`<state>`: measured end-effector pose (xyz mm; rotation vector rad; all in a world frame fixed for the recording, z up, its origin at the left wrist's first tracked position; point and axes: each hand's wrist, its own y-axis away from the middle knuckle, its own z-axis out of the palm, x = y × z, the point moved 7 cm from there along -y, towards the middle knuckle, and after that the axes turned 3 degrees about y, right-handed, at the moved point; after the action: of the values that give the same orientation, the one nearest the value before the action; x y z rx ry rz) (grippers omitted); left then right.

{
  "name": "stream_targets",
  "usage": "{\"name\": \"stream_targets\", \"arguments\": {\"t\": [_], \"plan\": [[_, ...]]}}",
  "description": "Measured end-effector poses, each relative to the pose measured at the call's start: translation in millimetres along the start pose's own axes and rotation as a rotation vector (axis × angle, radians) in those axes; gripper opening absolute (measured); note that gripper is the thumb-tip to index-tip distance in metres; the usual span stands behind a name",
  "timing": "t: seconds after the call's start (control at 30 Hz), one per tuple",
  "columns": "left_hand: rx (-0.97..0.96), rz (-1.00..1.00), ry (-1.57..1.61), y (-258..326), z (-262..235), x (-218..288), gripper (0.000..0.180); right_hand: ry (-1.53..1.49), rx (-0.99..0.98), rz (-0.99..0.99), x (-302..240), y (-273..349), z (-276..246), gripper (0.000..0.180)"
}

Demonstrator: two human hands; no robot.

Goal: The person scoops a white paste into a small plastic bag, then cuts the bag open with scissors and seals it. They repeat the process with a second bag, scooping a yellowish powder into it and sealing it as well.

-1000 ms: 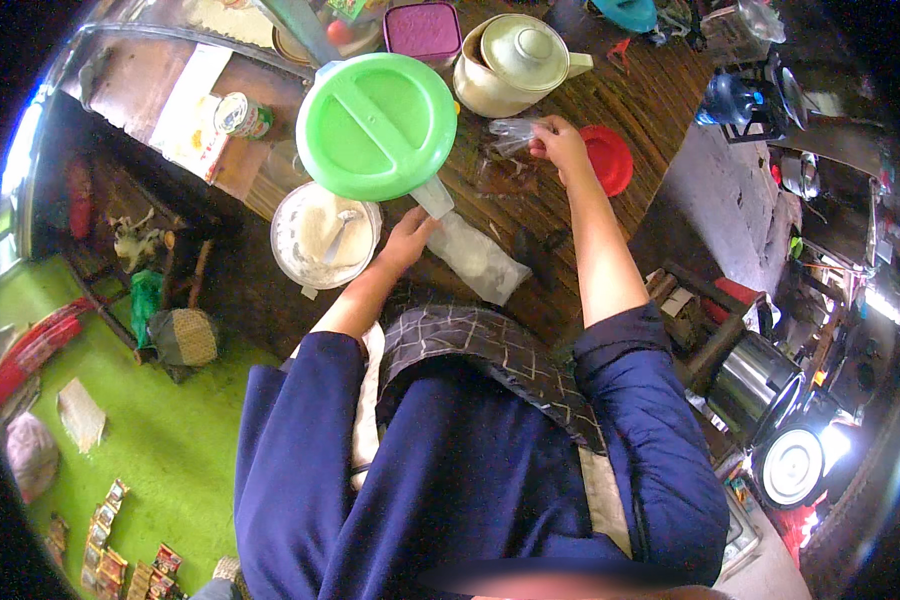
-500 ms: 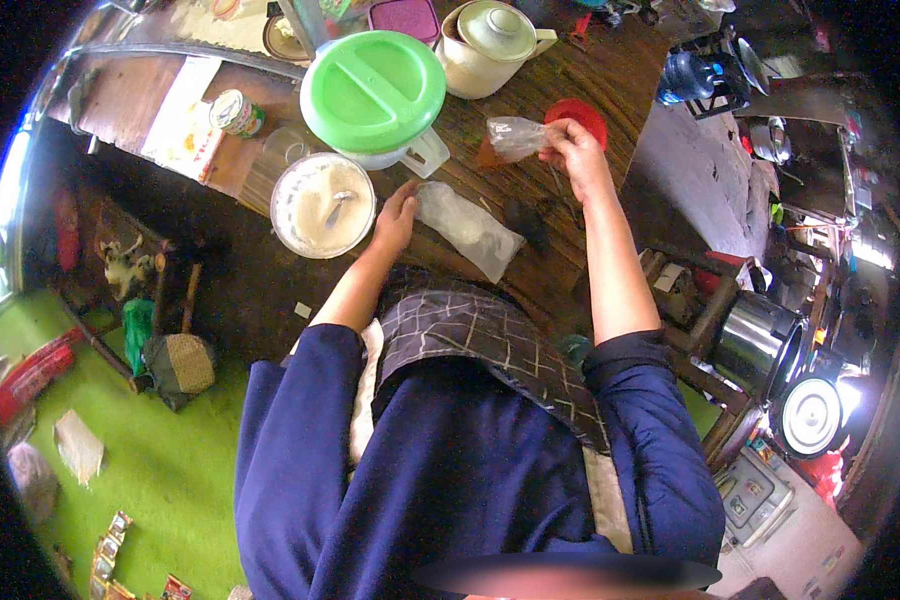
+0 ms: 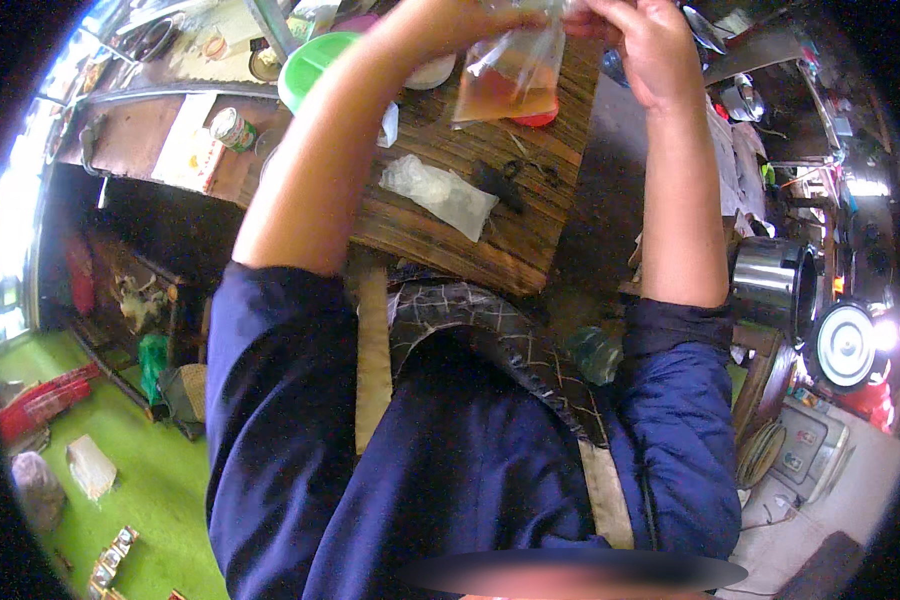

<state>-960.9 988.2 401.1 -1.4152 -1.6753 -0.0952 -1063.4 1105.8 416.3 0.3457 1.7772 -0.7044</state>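
Observation:
A clear plastic bag with orange-brown liquid (image 3: 505, 98) in its bottom hangs at the top edge of the view, above the far part of the table. My right hand (image 3: 655, 50) is closed on the bag's top from the right. From the left, my left hand (image 3: 475, 18) reaches across and pinches the bag's upper part; some of its fingers are cut off by the frame edge. A red round lid (image 3: 538, 118) lies partly hidden behind the bag. Nearer to me, a packet of clear plastic bags (image 3: 438, 193) rests on the wooden table (image 3: 525, 245).
My left forearm partly covers a green-lidded pitcher (image 3: 310, 68). A can (image 3: 232, 130) stands further left. Beside the packet is a small dark item (image 3: 498, 185). To the right are a large metal pot (image 3: 770, 280) and a round white-faced object (image 3: 845, 345).
Both hands have moved up and away from me. My left hand has left the packet and joined my right hand at the bag. The bag now hangs closer to the camera, its liquid showing.

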Motion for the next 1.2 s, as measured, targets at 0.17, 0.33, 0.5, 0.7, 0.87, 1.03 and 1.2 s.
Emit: {"name": "stream_targets", "arguments": {"t": [0.17, 0.33, 0.5, 0.7, 0.87, 1.03, 1.2], "plan": [[-0.22, -0.139, 0.137, -22, -24, 71, 0.031, -0.464, -0.036, -0.15, -20, 44, -27, 0.025], [-0.076, -0.126, 0.222, -22, -50, 113, 0.028, -1.007, -0.115, 0.001, 39, 92, 20, 0.05], [0.033, -0.299, 0.037, -9, -55, 112, 0.024, -1.104, -0.209, -0.072, 34, 117, 52, 0.068], [0.034, -0.253, 0.223, 21, -46, 94, 0.028, -1.1, 0.001, 0.003, 60, 138, 63, 0.046], [-0.011, -0.198, 0.208, 44, -30, 73, 0.03, -1.292, -0.331, 0.028, 80, 146, 75, 0.031], [0.074, -0.359, 0.429, 89, -26, 49, 0.032, -0.947, 0.022, 0.436, 117, 171, 86, 0.041], [0.074, -0.422, 0.466, 142, -11, 33, 0.021, -0.965, -0.301, 0.454, 109, 191, 97, 0.05]]}}
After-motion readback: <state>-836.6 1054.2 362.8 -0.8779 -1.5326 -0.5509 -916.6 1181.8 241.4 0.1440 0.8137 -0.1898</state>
